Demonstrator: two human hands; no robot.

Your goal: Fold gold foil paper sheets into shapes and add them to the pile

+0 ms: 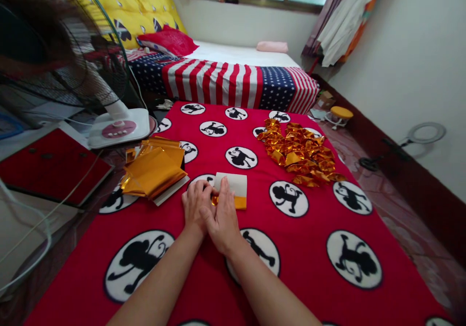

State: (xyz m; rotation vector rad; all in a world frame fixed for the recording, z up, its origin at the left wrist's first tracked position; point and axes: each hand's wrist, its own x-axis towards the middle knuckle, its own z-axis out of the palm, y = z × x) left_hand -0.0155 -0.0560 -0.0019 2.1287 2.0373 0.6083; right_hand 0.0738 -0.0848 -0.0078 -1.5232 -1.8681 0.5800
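Note:
A sheet of paper, pale grey with a gold strip along its near edge, lies on the red cloth in front of me. My right hand presses flat on its left part, fingers stretched forward. Beside it, touching it, my left hand rests with bent fingers at the paper's left edge; a bit of shiny gold shows between the two hands. What the left fingertips hold is hidden. To the left sits a stack of gold sheets. A pile of folded shiny gold pieces lies at the back right.
The red cloth with monkey circles covers the surface. A fan stands at the left, by a dark red board. Behind is a bed with a flag-patterned cover. A yellow stool stands on the floor at the right.

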